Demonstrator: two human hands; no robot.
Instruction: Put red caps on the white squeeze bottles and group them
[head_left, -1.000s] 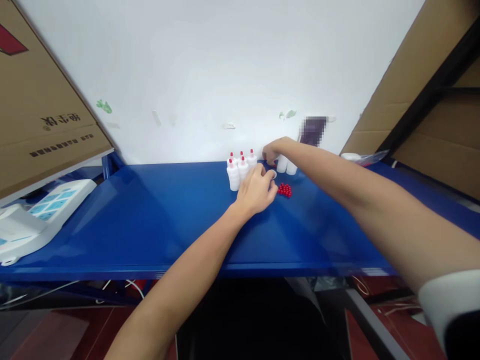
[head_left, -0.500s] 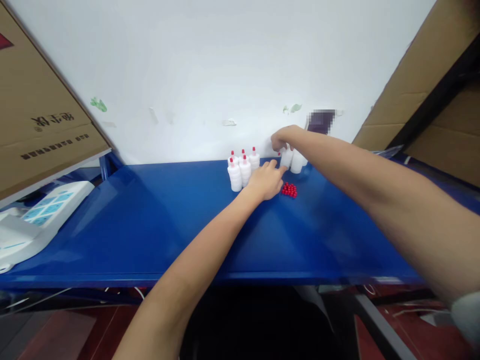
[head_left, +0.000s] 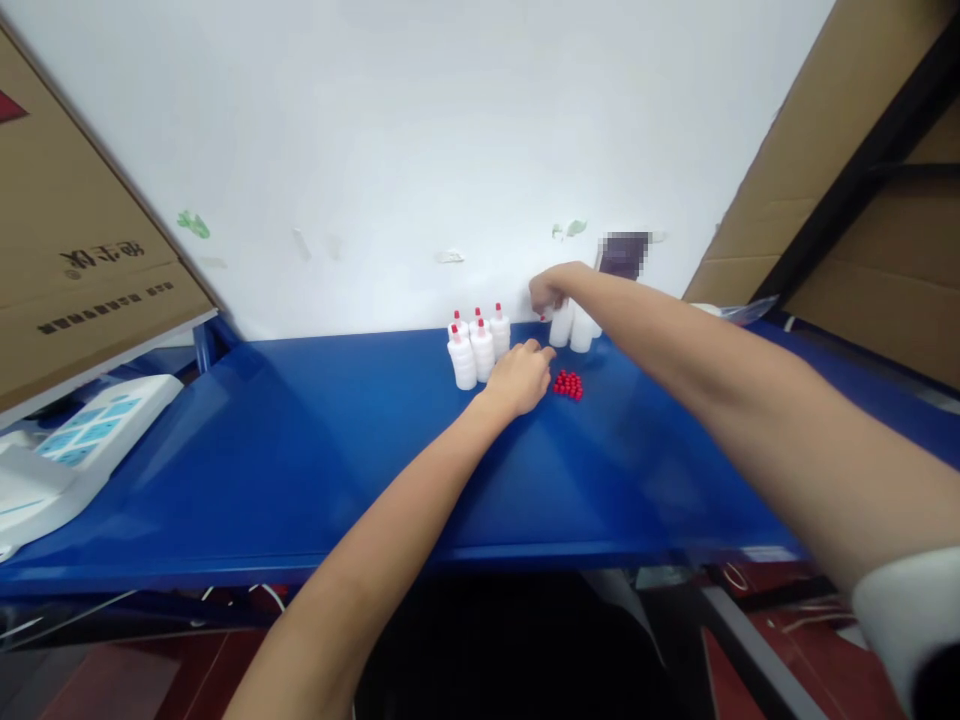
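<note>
Head view: near the centre of the frame, the left hand point(head_left: 520, 378) rests loosely curled on the blue table point(head_left: 300, 450), holding nothing that I can see — the red caps point(head_left: 568, 384) lie just to its right. Higher up, the right hand point(head_left: 550, 290) pinches the top of an uncapped bottle point(head_left: 561, 324) that stands upright. 5 capped bottles point(head_left: 474, 345) stand to the left.

Left of the capped white bottles point(head_left: 474, 345) the blue table point(head_left: 300, 450) lies bare as far as the white device point(head_left: 67, 450); just right of them the red beads point(head_left: 568, 384) and uncapped bottles point(head_left: 574, 328) crowd the surface; behind, the wall point(head_left: 450, 150) closes off passage.
</note>
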